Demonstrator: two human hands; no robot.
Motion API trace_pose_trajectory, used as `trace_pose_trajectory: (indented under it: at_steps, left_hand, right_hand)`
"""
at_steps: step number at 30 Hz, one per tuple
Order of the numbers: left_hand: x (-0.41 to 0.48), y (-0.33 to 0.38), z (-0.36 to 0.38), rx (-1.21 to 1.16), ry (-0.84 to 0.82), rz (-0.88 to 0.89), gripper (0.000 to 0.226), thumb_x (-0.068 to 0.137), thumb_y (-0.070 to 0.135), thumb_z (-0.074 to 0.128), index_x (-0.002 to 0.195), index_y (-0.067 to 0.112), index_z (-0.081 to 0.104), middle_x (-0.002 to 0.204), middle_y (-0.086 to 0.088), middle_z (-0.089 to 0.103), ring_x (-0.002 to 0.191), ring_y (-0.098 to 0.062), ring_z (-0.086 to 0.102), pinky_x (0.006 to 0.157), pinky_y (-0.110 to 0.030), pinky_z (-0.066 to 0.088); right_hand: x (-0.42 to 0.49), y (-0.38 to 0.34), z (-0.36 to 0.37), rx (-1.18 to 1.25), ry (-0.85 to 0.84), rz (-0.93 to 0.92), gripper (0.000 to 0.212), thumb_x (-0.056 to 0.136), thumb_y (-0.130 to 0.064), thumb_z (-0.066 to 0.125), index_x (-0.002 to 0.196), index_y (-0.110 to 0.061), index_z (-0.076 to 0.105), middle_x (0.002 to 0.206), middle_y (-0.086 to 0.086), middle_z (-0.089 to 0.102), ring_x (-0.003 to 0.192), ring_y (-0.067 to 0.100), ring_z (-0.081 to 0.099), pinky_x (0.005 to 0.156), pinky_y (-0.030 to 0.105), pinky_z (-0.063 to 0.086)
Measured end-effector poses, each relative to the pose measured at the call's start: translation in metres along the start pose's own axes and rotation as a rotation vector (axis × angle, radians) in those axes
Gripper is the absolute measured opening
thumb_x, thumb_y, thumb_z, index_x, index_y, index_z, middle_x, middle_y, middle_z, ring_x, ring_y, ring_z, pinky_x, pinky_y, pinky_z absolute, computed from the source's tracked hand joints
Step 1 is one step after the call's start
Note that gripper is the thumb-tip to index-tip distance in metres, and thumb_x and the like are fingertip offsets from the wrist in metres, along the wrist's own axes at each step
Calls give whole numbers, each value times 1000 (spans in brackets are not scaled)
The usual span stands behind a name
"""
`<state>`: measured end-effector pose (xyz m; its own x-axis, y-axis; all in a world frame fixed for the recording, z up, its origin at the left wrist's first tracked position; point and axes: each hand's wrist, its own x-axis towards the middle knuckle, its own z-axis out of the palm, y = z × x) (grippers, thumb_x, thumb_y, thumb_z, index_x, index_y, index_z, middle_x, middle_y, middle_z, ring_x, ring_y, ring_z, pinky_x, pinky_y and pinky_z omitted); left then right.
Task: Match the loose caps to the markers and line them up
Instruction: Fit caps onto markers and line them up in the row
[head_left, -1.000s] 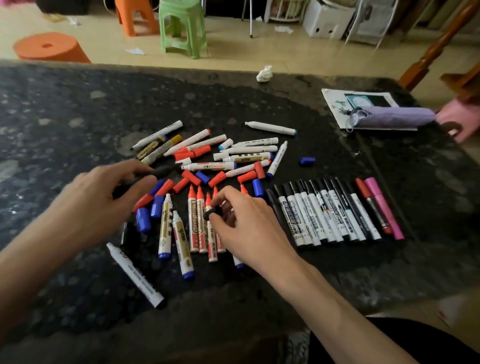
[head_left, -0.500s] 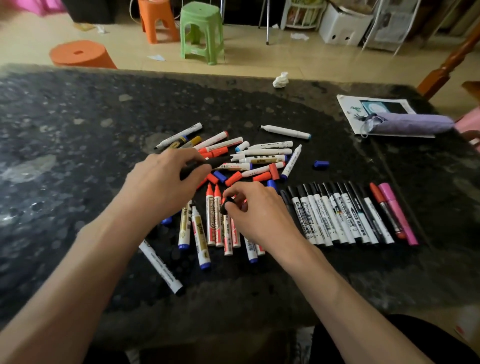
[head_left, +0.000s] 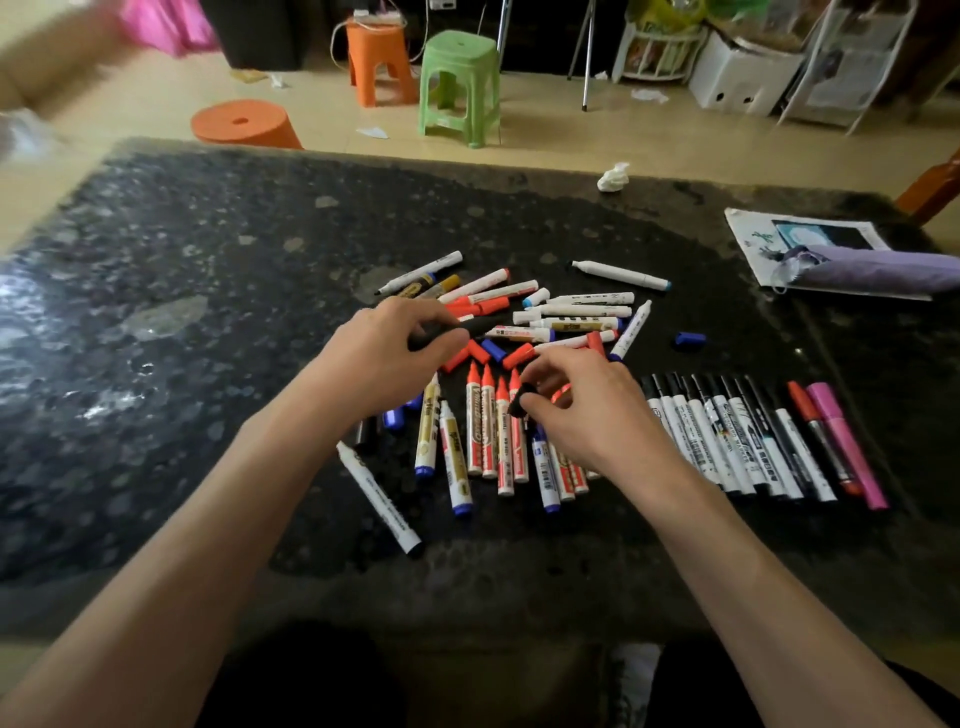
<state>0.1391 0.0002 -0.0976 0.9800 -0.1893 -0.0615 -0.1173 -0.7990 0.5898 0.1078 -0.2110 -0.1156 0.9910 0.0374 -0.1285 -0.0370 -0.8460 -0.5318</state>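
My left hand (head_left: 384, 358) grips a black marker (head_left: 470, 328) over the pile, its dark barrel sticking out to the right. My right hand (head_left: 592, 415) pinches a small black cap (head_left: 521, 399) between thumb and fingers, just right of the marker's end and apart from it. Loose red caps (head_left: 519, 356) and blue caps (head_left: 493, 349) lie among uncapped white markers (head_left: 582, 312). Several red-tipped markers (head_left: 480, 431) lie side by side under my hands. A row of capped black markers (head_left: 727, 436) is lined up at the right, ending in a red marker (head_left: 818, 434) and a pink marker (head_left: 847, 441).
The dark stone table (head_left: 182, 364) carries a lone blue cap (head_left: 690, 339), a white marker (head_left: 621, 274) at the back, a crumpled tissue (head_left: 613, 177), and a paper (head_left: 810, 236) under a purple pouch (head_left: 878, 270) at the right. Orange stools (head_left: 244, 123) and a green stool (head_left: 460, 85) stand on the floor beyond.
My left hand has carried the black marker rightward from the pile's left side toward my right hand. The right hand keeps the black cap and has lifted slightly.
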Motion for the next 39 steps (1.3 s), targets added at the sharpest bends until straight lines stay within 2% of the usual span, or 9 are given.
trace_pose_trajectory:
  at_steps: [6,9,16,20,24,26,29,32,39]
  left_hand:
    - [0,0,-7,0,7,-10,19,101,44,57,114,38,69,75,20,55,69,0,53,59,-23,37]
    - [1,10,-7,7,5,3,25,101,45,58,120,34,69,81,15,56,73,-5,55,64,-28,39]
    - [9,37,-5,26,-74,31,24,102,44,56,121,33,66,78,4,67,59,-8,56,56,-26,39]
    - [19,38,-2,15,-64,44,23,102,43,57,119,32,67,71,5,65,60,-10,57,57,-28,42]
    - [35,35,2,26,-93,57,24,101,43,59,119,30,69,69,8,58,60,-11,54,58,-29,40]
    - [45,35,-1,31,-125,71,24,101,44,59,118,31,70,73,7,63,64,-14,60,61,-33,48]
    - [59,35,-10,20,-179,93,24,101,46,58,118,34,69,90,4,72,80,-20,69,79,-46,58]
    - [64,36,-19,21,-220,108,25,101,45,57,121,33,68,95,4,73,82,-17,69,83,-47,58]
    - [49,13,-25,72,-184,117,24,101,45,58,121,36,68,81,13,63,73,-2,60,72,-35,52]
  right_hand:
    - [-4,8,0,39,-5,37,21,96,-29,73,117,-34,71,94,-20,62,100,8,66,92,35,57]
    - [-5,13,1,86,-4,69,21,96,-28,73,117,-33,70,100,-15,66,98,8,65,90,33,57]
    - [-8,22,5,192,-27,52,17,96,-30,73,112,-34,71,103,-11,74,88,2,67,69,21,50]
    - [-3,26,4,248,-26,27,14,97,-30,73,110,-33,71,103,-12,73,91,3,67,76,23,54]
    - [8,26,3,326,-6,-23,14,96,-26,73,107,-35,72,97,-21,70,93,-6,64,77,13,47]
    - [13,26,2,350,-10,-24,15,96,-26,74,105,-38,71,98,-21,71,94,-7,64,77,12,46]
    - [20,26,1,362,-27,14,17,96,-25,74,102,-41,70,99,-19,72,95,-4,65,77,14,46]
    - [26,21,-2,344,-51,41,17,96,-25,73,109,-36,72,102,-18,71,97,-6,64,75,11,42]
    - [27,7,6,373,-26,-10,17,96,-23,73,111,-31,74,98,-20,72,92,-13,64,78,9,46]
